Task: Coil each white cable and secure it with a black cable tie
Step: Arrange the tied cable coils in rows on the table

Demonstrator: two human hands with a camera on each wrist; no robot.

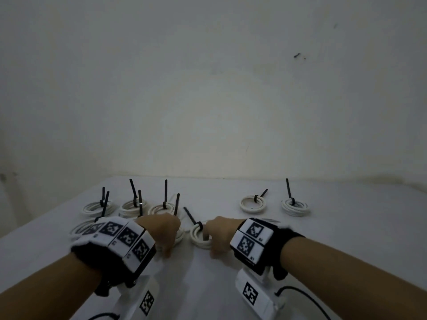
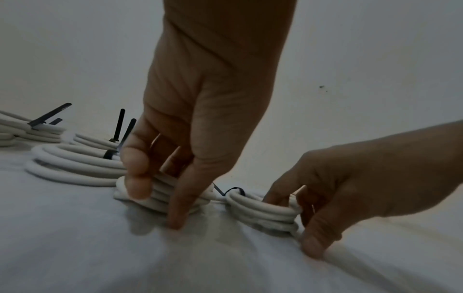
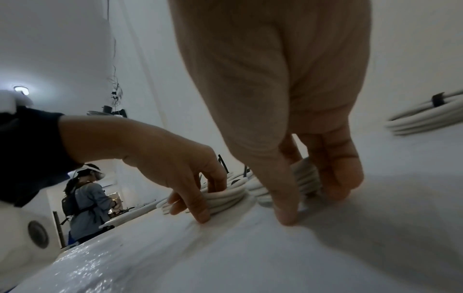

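White-covered table against a bare pale wall: tied cable coils, both your hands at work.

Your left hand grips one white coil, thumb and fingers curled round its stacked loops. Your right hand pinches the neighbouring coil, just beside the first, black tie sticking out. Further coils lie behind your left hand; two more sit well apart, far right.

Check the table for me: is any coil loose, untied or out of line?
Nothing stands out. The coils in view carry black ties. Each hand grips a coil: left hand on the left coil, right hand on the tied coil.
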